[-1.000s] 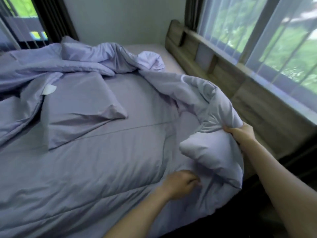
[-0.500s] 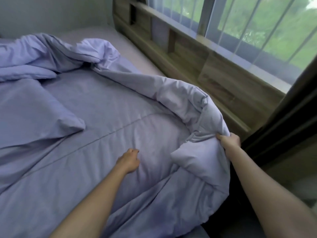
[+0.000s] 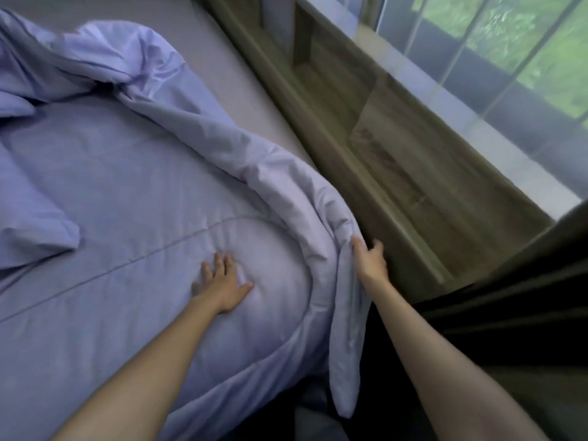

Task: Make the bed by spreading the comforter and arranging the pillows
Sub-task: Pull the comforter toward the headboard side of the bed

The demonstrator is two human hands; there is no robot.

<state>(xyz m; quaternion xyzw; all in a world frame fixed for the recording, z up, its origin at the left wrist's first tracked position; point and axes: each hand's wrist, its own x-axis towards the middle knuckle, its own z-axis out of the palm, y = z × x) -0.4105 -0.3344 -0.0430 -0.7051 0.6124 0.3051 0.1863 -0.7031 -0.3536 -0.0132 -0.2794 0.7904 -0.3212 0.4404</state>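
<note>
A lilac comforter (image 3: 136,192) covers most of the bed, bunched and twisted toward the far left. One corner of a matching pillow (image 3: 38,230) lies on it at the left edge. My left hand (image 3: 222,281) rests flat on the comforter, fingers spread, holding nothing. My right hand (image 3: 370,261) grips the comforter's folded right edge near the bed's corner; that edge hangs down over the side of the bed.
A wooden headboard shelf (image 3: 381,160) runs along the right of the bed beneath a window with sheer curtains (image 3: 509,58). A dark curtain (image 3: 525,313) hangs at the right. A strip of bare mattress sheet (image 3: 235,90) shows between comforter and shelf.
My right hand has drawn the comforter's edge down toward the bed corner, flattening the raised fold. My left hand has opened flat on the comforter. The view has swung right and downward.
</note>
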